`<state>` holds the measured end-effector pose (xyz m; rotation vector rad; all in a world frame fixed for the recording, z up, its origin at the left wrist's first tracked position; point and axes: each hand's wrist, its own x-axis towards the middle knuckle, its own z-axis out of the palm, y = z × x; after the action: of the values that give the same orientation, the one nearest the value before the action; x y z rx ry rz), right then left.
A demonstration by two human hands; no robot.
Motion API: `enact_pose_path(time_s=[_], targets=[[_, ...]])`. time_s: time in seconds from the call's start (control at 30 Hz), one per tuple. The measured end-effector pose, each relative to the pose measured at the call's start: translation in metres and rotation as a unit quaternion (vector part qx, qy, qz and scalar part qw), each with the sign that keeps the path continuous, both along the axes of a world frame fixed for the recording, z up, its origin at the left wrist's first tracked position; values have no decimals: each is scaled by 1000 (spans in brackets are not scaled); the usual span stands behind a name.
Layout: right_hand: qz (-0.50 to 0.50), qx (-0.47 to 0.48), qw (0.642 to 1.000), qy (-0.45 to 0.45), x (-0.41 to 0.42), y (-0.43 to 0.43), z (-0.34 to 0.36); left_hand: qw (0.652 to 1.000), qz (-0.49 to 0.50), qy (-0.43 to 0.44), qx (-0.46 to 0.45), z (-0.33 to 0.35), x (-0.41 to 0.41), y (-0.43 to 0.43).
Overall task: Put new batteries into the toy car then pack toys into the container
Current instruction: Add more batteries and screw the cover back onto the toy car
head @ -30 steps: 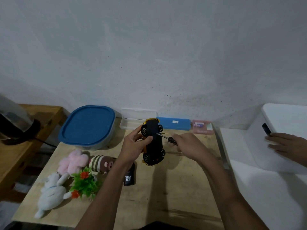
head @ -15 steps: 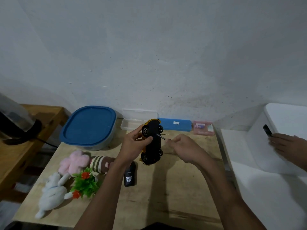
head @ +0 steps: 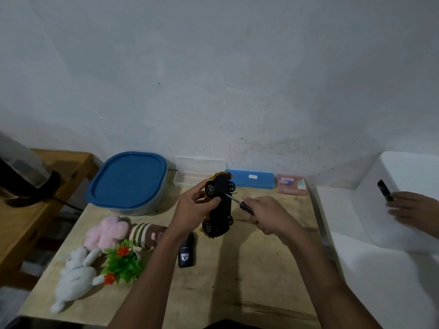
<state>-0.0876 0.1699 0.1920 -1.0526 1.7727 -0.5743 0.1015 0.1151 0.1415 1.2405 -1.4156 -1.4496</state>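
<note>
Wooden table (head: 261, 276) against a pale wall (head: 213, 79); left hand (head: 193, 211) grips the car (head: 222, 210) above it, long axis toward the wall, underside facing right; right hand (head: 269, 216) curls round a screwdriver (head: 242, 205), tip at the underside.

The right hand (head: 266, 214) covers most of the black handle of the screwdriver (head: 234, 199), and whether its tip sits in a screw on the toy car (head: 219, 205) is too small to tell. The left hand (head: 192, 210) hides part of the car's yellow side, and that forearm covers 1 end of the striped plush (head: 142, 236). The kettle (head: 21, 172) is cut off by the left edge, another person's hand (head: 413, 205) by the right. The label on the blue case (head: 251, 181) is unreadable.
</note>
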Motion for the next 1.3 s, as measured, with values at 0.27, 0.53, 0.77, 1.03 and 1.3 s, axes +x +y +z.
enact_pose_path(time_s=[0.27, 0.53, 0.77, 1.03, 1.3], targets=[[52, -94, 981, 164, -7, -2, -2, 1000, 4, 0, 2, 2, 0, -2], [21, -42, 997, 63, 0, 1, 2, 1000, -1, -5, 21, -1, 1, -2], [54, -59, 991, 103, -8, 1, 4, 1000, -6, 3, 23, 8, 4, -1], [42, -51, 992, 110, -4, -1, -8, 999, -20, -9, 28, 4, 0, -3], [46, -120, 983, 129, -8, -1, -13, 1000, -2, 11, 23, 13, 1, -6]])
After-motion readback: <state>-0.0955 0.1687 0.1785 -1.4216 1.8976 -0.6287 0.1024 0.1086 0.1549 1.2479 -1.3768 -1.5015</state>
